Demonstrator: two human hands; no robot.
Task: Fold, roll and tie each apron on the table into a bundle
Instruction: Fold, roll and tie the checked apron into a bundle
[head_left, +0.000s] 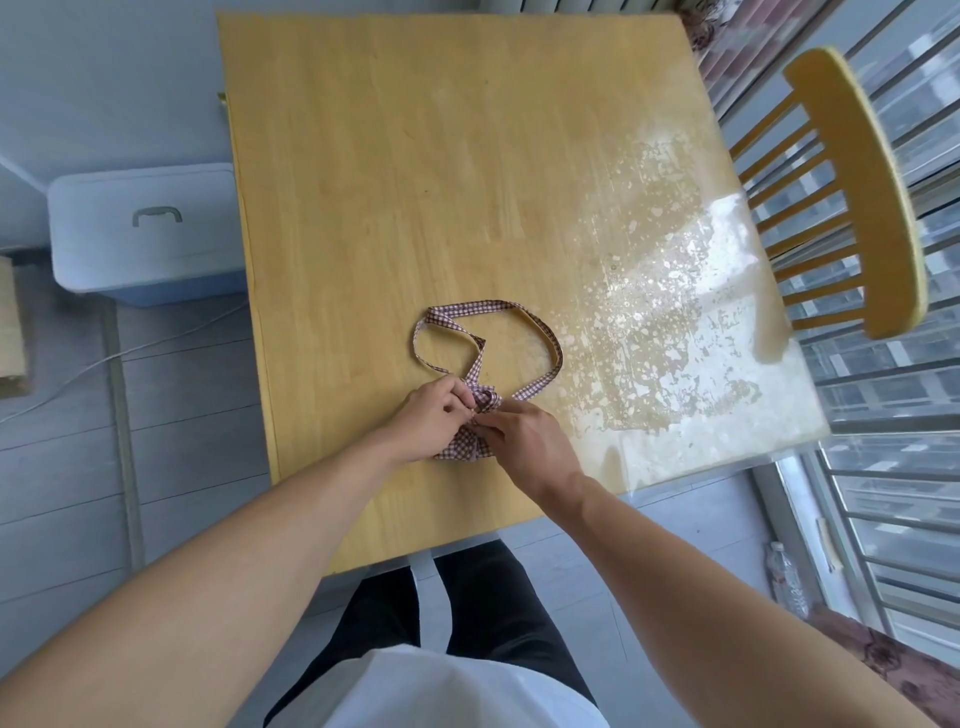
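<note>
A pale wooden table (395, 171) is seen from above, its right half glazed with window glare and a blotchy, flaking patch of finish. A slat-backed wooden chair (852, 197) is drawn up at the table's right edge, beside a railed window, and a lidded white storage bin (145, 228) with a grey handle is set on the floor off the table's left edge. Near the table's front edge, a red-and-white gingham apron (462, 449) is gathered into a small rolled bundle, largely covered by the hands. Its checked straps (545, 332) are looped out across the wood behind the bundle (one strap folded back on itself at a sharp corner). The left hand (434, 415) is pressed over the bundle's left end, its fingers curled and pinching the knotted fabric at the top. The right hand (524, 441) is laid over the bundle's right end, fingertips likewise closed on the cloth at the knot, touching those of the left. A plastic water bottle (787, 579) is lying on the floor by the window, lower right.
</note>
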